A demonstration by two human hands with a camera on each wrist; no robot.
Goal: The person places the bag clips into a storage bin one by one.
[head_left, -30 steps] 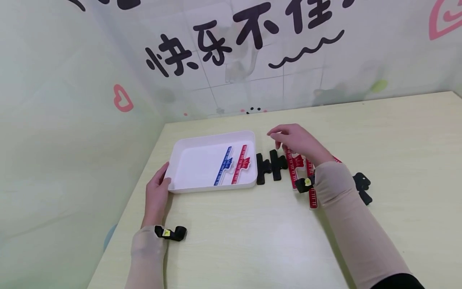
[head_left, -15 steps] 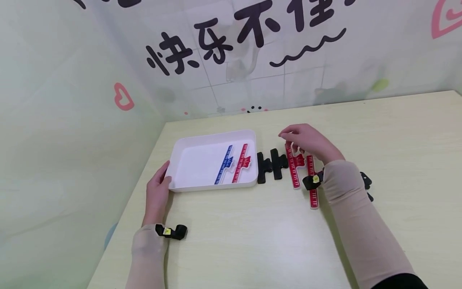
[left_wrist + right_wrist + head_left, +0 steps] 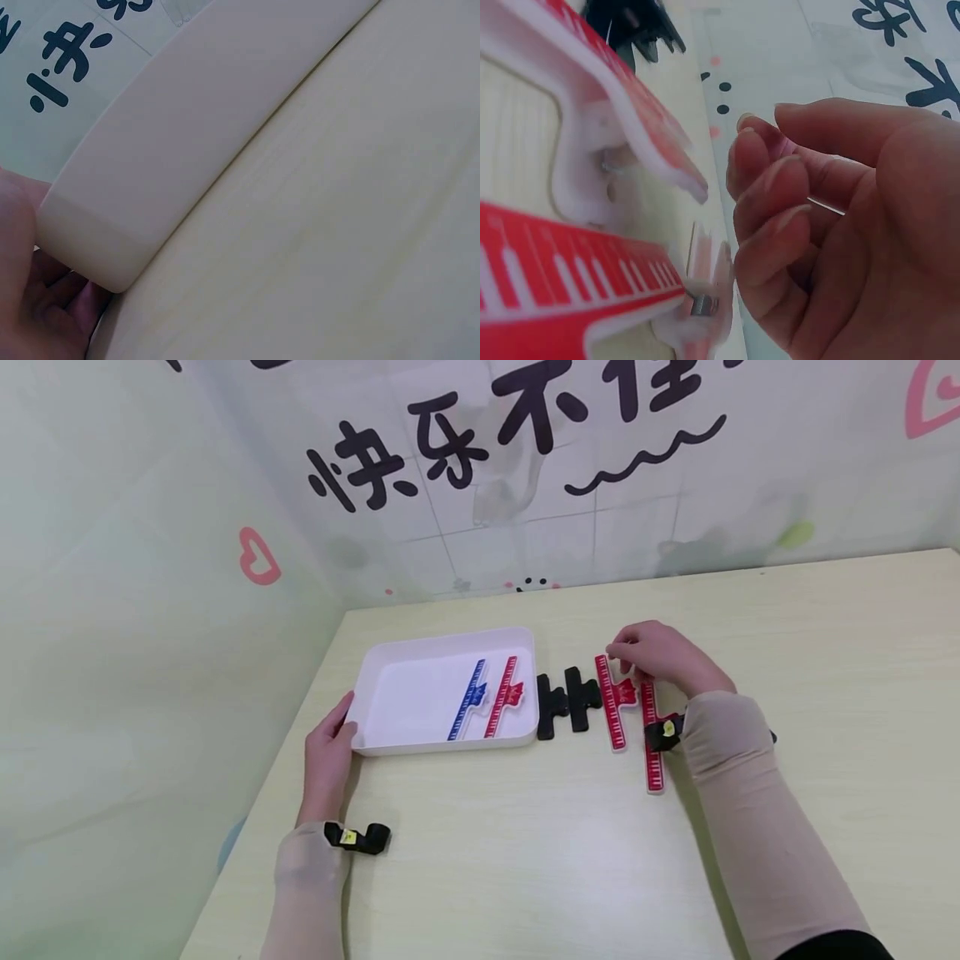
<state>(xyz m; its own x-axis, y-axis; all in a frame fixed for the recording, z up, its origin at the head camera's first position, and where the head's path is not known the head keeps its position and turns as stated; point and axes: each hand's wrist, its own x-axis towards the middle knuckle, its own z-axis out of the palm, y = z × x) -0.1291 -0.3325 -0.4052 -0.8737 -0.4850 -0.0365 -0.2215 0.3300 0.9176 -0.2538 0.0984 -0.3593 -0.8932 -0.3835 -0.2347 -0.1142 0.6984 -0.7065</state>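
Note:
My left hand [image 3: 327, 764] grips the left end of the white tray [image 3: 405, 697], and the left wrist view shows its fingers curled at the tray's corner [image 3: 105, 255]. Inside the tray lie a blue ruler-marked clip [image 3: 468, 697] and a red one [image 3: 500, 697]. To the right, my right hand [image 3: 667, 656] hovers by the top ends of a red clip [image 3: 611, 706] and a second red clip [image 3: 653, 768]. Its fingers are loosely bent with nothing between them in the right wrist view, beside a red clip [image 3: 547, 277]. My sleeve and wrist hide part of the second red clip.
Two black clips [image 3: 547, 714] [image 3: 578, 702] lie between the tray and the red clips. A printed cloth [image 3: 480, 527] hangs behind the table, with another along the left. Black cameras sit on both wrists.
My right hand has moved to the right, from above the black clips to the red clips. The sleeve now covers most of the black clips farther right. My left hand keeps its grip.

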